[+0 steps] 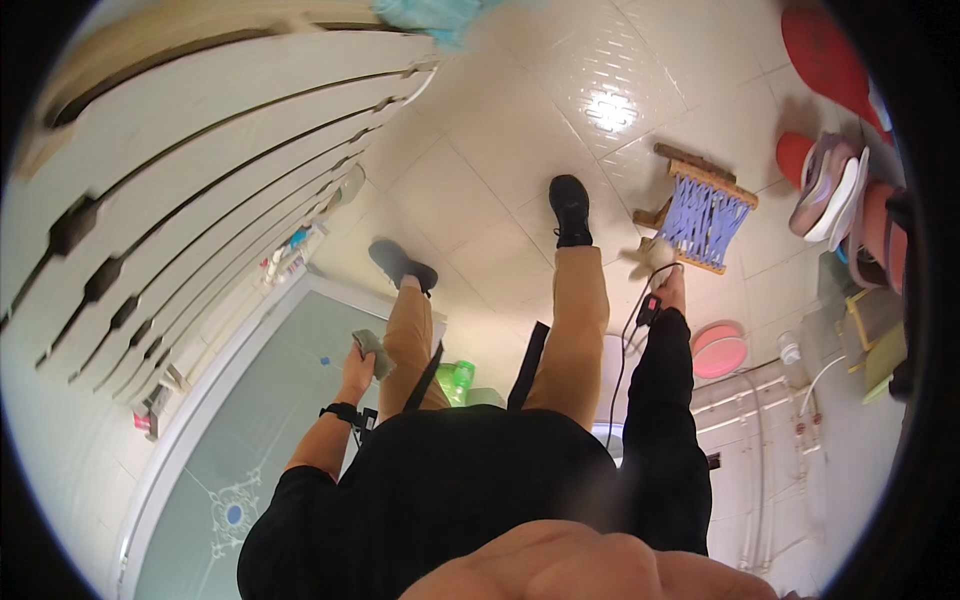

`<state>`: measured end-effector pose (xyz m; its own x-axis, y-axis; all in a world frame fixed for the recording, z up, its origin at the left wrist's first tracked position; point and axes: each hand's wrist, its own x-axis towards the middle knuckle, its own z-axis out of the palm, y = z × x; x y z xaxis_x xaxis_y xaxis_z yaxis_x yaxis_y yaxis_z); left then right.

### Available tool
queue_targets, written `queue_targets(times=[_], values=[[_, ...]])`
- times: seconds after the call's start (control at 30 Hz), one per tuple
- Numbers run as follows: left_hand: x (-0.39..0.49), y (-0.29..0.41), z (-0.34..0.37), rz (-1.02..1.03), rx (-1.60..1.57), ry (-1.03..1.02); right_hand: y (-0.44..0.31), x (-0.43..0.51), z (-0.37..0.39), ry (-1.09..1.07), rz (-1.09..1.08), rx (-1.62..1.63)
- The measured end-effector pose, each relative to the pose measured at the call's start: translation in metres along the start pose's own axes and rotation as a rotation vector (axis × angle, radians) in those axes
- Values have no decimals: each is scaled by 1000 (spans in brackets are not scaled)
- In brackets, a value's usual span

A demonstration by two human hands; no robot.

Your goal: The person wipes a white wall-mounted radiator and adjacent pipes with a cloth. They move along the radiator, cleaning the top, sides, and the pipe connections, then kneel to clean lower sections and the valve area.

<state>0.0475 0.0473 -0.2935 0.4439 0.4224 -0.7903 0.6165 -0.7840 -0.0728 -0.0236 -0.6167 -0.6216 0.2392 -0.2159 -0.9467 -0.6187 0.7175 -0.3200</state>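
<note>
My left hand (358,369) is closed around a folded grey-green cloth (373,354), beside my left thigh. On the other side, my right hand (670,286) reaches down past my right knee, with a pale, soft-looking bundle (657,257) at its fingers; blur hides its exact kind and most of the fingers. Just beyond that hand is a low wooden folding stool (709,217) with a seat of woven blue-violet cord. Whether the hand touches the stool cannot be told. A black cable (624,352) with a small box runs along my right wrist and sleeve.
My black shoes (570,210) stand apart on pale floor tiles (480,187). A slatted white rack (225,142) and a frosted glass door (247,420) rise at the left. Slippers and shoes (829,187) line the right. A pink basin (720,350) and wall pipes (757,450) are at lower right.
</note>
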Motion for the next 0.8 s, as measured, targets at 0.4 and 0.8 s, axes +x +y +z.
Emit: queue_targets(times=[0.4, 0.8], values=[[63, -15, 14, 138, -234, -27, -1, 60, 10, 142, 32, 327], [78, -40, 0, 524, 319, 136, 2, -5, 195, -346, 23, -244]])
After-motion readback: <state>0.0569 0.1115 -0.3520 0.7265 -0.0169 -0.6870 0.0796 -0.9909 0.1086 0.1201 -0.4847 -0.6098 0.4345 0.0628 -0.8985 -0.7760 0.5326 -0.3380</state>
